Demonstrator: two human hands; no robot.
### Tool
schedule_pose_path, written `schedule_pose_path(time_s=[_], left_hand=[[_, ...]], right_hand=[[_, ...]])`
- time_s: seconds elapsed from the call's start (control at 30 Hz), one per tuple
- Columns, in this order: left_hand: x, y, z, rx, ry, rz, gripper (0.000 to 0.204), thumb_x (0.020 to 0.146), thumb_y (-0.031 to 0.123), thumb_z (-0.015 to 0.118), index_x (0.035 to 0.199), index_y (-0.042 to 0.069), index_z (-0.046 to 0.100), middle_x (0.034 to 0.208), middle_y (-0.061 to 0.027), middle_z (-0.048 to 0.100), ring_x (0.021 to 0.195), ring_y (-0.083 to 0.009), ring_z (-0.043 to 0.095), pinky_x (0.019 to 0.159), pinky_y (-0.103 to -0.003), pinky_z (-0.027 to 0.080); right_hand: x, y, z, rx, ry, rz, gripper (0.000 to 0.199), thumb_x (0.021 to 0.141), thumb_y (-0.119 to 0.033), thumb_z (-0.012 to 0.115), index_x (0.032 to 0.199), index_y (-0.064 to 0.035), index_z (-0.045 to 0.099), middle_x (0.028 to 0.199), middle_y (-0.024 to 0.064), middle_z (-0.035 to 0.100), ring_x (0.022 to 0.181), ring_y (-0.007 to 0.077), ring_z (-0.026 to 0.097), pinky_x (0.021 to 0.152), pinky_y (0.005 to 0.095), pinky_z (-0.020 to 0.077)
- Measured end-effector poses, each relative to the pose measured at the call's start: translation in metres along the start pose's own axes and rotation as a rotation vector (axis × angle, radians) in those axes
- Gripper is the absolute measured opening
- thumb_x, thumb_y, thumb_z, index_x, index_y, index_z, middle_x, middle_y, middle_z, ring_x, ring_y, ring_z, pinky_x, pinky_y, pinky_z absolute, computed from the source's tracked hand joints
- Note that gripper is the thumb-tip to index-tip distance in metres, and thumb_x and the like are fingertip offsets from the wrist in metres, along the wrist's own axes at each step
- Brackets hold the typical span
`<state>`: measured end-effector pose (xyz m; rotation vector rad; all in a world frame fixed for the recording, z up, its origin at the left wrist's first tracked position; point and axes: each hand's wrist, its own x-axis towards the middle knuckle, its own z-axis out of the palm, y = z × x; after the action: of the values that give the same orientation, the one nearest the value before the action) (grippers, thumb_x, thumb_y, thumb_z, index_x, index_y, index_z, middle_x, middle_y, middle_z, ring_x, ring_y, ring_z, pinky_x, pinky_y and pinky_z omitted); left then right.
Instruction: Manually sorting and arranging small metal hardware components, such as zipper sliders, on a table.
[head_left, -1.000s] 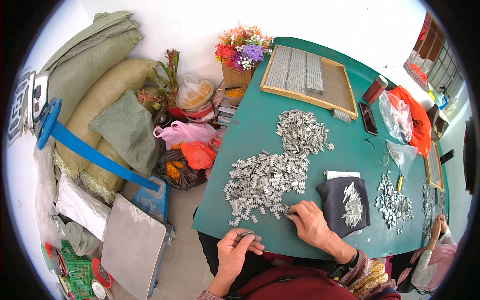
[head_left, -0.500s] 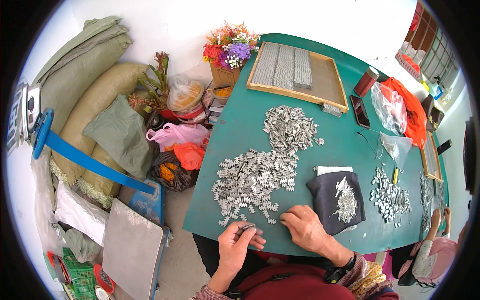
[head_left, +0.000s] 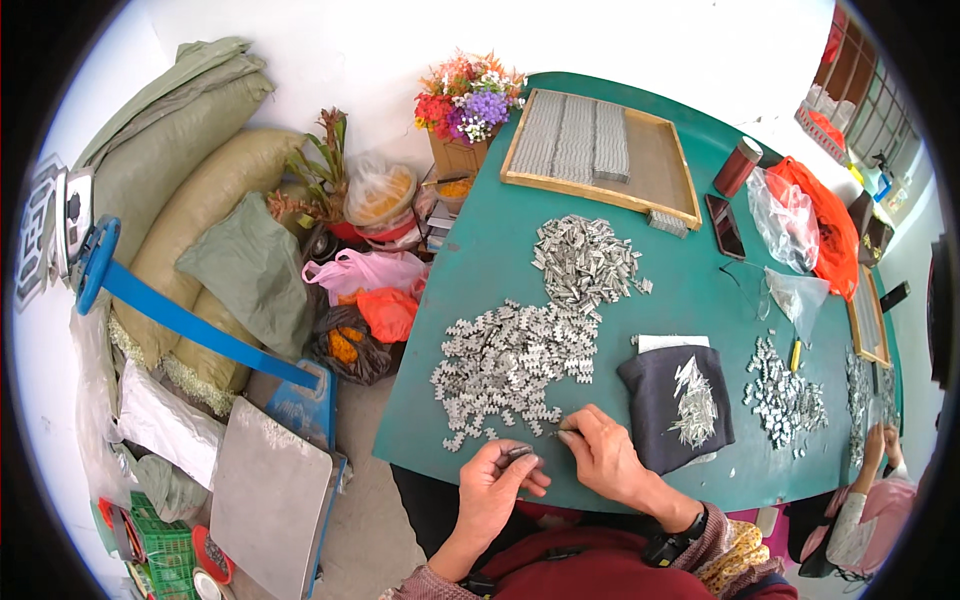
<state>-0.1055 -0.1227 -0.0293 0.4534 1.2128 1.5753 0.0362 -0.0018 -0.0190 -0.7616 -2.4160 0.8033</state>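
Note:
My left hand (head_left: 492,492) is closed near the table's front edge, its thumb and fingers around a small dark grey metal piece (head_left: 519,453). Just to its right, my right hand (head_left: 612,458) pinches a tiny metal piece (head_left: 556,433) at thumb and forefinger; its shape is hard to make out. Beyond both hands spreads a heap of zigzag-edged metal pieces (head_left: 510,362). Farther back is a second heap of narrow metal pieces (head_left: 588,262). A dark cloth (head_left: 650,385) right of my right hand bears a pile of thin metal pins (head_left: 696,408).
On the green table (head_left: 470,250) stand a wooden-framed tray (head_left: 655,128) with rows of grey pieces, a red flask (head_left: 738,166), a phone (head_left: 724,226) and plastic bags (head_left: 832,240). Another metal heap (head_left: 785,395) lies right, near a co-worker's hands (head_left: 880,445). Left stands a platform scale (head_left: 265,490).
My left hand has moved right, closer to my right hand. A loose piece that lay by my right fingertips now appears pinched in them. The whole view has shifted slightly.

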Motion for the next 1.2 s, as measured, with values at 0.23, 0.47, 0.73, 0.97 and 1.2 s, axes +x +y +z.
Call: schedule_pose_path(time_s=[0.23, 0.47, 0.73, 0.97, 1.2], left_hand=[[0.011, -0.002, 0.020, -0.020, -0.099, 0.025, 0.009, 0.096, 0.000, 0.057, 0.102, -0.006, 0.057, 0.089, -0.0147, 0.067, 0.072, -0.0198, 0.069, 0.060, -0.030, 0.059], [0.014, -0.006, 0.030, 0.030, -0.127, 0.063, 0.009, 0.095, -0.002, 0.058, 0.101, -0.007, 0.056, 0.088, -0.0155, 0.067, 0.072, -0.0221, 0.070, 0.060, -0.033, 0.060], [0.010, -0.003, 0.034, 0.091, -0.115, 0.122, 0.018, 0.093, -0.004, 0.060, 0.109, -0.010, 0.062, 0.089, -0.0163, 0.068, 0.072, -0.0219, 0.070, 0.059, -0.032, 0.061], [0.006, -0.004, 0.020, 0.162, -0.067, 0.101, 0.016, 0.090, -0.006, 0.062, 0.105, -0.011, 0.066, 0.085, -0.0165, 0.069, 0.069, -0.0226, 0.070, 0.057, -0.031, 0.060], [0.001, 0.007, -0.024, 0.094, 0.156, 0.080, 0.015, 0.091, -0.003, 0.060, 0.101, -0.012, 0.065, 0.085, -0.0204, 0.069, 0.065, -0.0245, 0.069, 0.054, -0.033, 0.060]], right_hand=[[-0.003, -0.010, -0.016, 0.389, -0.036, 0.297, 0.008, 0.091, -0.003, 0.058, 0.097, 0.0024, 0.058, 0.082, 0.0180, 0.063, 0.072, 0.0331, 0.062, 0.066, 0.0391, 0.0488], [-0.014, -0.006, -0.013, 0.379, 0.061, 0.229, 0.005, 0.090, -0.002, 0.059, 0.095, 0.0008, 0.058, 0.082, 0.0166, 0.060, 0.071, 0.0314, 0.060, 0.064, 0.0380, 0.0484], [-0.014, -0.001, -0.013, 0.291, 0.108, 0.024, 0.011, 0.085, 0.002, 0.064, 0.094, -0.0005, 0.059, 0.085, 0.0146, 0.060, 0.074, 0.0336, 0.060, 0.065, 0.0403, 0.0495], [-0.013, 0.002, -0.004, 0.162, 0.114, -0.079, 0.014, 0.081, 0.001, 0.066, 0.094, -0.0030, 0.061, 0.084, 0.0130, 0.061, 0.073, 0.0349, 0.059, 0.066, 0.0419, 0.0483], [0.007, 0.015, -0.006, -0.146, 0.053, -0.061, 0.017, 0.083, -0.006, 0.066, 0.100, -0.0046, 0.064, 0.092, 0.0115, 0.059, 0.078, 0.0325, 0.058, 0.070, 0.0427, 0.0452]])
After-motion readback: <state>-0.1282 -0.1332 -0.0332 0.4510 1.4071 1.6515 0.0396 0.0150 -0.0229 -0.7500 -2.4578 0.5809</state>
